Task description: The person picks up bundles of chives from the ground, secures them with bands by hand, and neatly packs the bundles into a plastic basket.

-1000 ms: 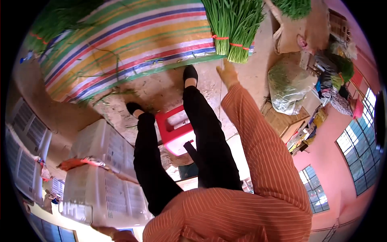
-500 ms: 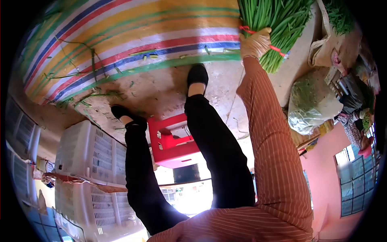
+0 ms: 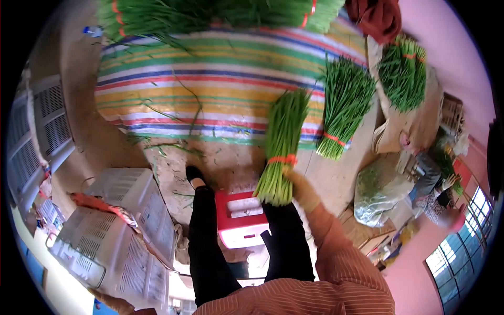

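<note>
— White plastic crates at far left, slatted sides facing us. Contents?

— Not determined; no inside shows. Left hand is at the lower edge, near the crates. Cannot tell whether it grasps anything or touches them.

— Next, moving right?

— Striped sheet on the floor, loose green leaves scattered on its near part, large banded bunches along its far side. Red stool between the knees.

— Step in hand?

— Judged: lift-and-hold of one bunch. Held bunch appears raised, leaf tips over the sheet, cut ends above the right leg. Right hand is closed on it from the side, next to its red band; fingers blurred.

— What does the next move call for?

— My estimate: a firm hold close to the band, with the long leaves supported against drooping or fanning out.

— Remaining, to the right?

— Second bunch, banded, lying at the sheet's right edge, apart from the held one. Then a clear plastic bag, bulging; contents unidentified. Last, a third bunch by brown sacking.
</note>
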`<action>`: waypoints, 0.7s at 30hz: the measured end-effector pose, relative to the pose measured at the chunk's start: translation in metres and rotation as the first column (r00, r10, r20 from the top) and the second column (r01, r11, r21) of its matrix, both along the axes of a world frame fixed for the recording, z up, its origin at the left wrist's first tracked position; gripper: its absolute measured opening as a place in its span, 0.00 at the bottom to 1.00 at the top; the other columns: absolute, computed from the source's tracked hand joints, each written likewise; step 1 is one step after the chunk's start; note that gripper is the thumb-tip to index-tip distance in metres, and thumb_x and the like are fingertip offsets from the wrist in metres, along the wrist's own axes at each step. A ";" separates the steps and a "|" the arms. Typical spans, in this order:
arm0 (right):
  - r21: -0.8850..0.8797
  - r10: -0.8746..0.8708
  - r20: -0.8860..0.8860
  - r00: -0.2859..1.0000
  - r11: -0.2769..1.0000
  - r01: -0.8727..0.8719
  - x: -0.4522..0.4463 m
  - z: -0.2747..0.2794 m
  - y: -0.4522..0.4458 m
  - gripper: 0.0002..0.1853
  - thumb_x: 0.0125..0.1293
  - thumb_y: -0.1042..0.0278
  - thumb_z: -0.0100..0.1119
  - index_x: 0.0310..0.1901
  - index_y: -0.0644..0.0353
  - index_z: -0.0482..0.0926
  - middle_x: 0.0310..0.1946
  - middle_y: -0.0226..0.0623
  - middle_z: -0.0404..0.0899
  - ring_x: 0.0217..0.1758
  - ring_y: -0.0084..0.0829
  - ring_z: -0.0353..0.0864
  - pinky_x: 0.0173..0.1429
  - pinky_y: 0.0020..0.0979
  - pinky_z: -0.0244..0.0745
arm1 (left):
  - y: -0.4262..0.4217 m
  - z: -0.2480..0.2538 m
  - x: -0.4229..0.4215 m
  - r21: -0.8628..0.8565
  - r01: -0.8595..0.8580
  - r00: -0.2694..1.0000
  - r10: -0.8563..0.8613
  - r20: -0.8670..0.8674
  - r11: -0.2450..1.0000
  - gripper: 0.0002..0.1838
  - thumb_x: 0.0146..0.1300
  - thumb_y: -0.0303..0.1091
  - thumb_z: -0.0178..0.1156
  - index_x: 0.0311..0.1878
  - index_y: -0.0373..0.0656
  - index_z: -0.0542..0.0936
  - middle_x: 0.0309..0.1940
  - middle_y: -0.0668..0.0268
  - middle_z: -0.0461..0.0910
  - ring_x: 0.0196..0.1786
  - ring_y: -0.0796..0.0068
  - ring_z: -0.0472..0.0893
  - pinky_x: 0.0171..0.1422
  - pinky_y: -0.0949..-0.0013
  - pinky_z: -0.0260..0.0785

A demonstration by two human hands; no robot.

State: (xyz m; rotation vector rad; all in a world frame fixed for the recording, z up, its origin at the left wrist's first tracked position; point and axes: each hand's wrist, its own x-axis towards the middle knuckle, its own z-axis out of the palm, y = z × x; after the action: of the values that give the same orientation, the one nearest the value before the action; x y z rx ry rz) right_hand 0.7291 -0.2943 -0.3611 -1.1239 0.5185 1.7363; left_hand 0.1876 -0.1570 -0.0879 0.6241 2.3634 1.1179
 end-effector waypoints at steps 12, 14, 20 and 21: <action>0.230 0.193 -0.485 0.853 0.969 -0.089 -0.157 0.289 0.090 0.29 0.71 0.53 0.53 0.66 0.61 0.63 0.61 0.42 0.72 0.63 0.36 0.74 0.68 0.38 0.67 | 0.000 0.014 0.112 -0.324 0.829 0.294 -0.849 -0.439 0.455 0.54 0.51 0.47 0.71 0.73 0.33 0.52 0.73 0.46 0.52 0.74 0.44 0.54 0.78 0.51 0.42; 0.277 0.255 -0.435 0.864 0.950 -0.141 -0.161 0.327 0.110 0.28 0.71 0.53 0.53 0.66 0.61 0.65 0.60 0.41 0.73 0.61 0.34 0.75 0.67 0.36 0.69 | 0.024 0.047 0.159 -0.104 0.963 0.213 -0.939 -0.270 0.248 0.46 0.54 0.43 0.68 0.71 0.34 0.58 0.72 0.43 0.55 0.73 0.42 0.55 0.77 0.49 0.45; 0.581 0.484 -0.179 0.857 0.755 -0.305 -0.152 0.422 0.143 0.26 0.71 0.56 0.54 0.64 0.61 0.66 0.56 0.39 0.76 0.57 0.35 0.77 0.65 0.34 0.70 | 0.064 0.114 0.198 0.035 0.997 -0.041 -0.840 -0.541 -0.071 0.33 0.53 0.37 0.62 0.63 0.36 0.67 0.65 0.54 0.68 0.69 0.51 0.64 0.74 0.50 0.51; 0.578 0.572 -0.191 0.797 0.722 -0.380 -0.147 0.433 0.148 0.26 0.71 0.56 0.54 0.64 0.61 0.66 0.56 0.39 0.76 0.57 0.35 0.77 0.65 0.34 0.70 | 0.063 0.127 0.199 0.074 0.996 -0.005 -0.856 -0.517 -0.050 0.33 0.51 0.36 0.63 0.62 0.37 0.67 0.64 0.55 0.69 0.69 0.54 0.65 0.74 0.51 0.52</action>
State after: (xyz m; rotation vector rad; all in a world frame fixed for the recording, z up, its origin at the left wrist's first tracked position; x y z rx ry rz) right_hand 0.5822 -0.1461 0.0715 -0.5682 -0.0745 2.3853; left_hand 0.3868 -0.0936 0.0391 2.3407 0.9968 0.7325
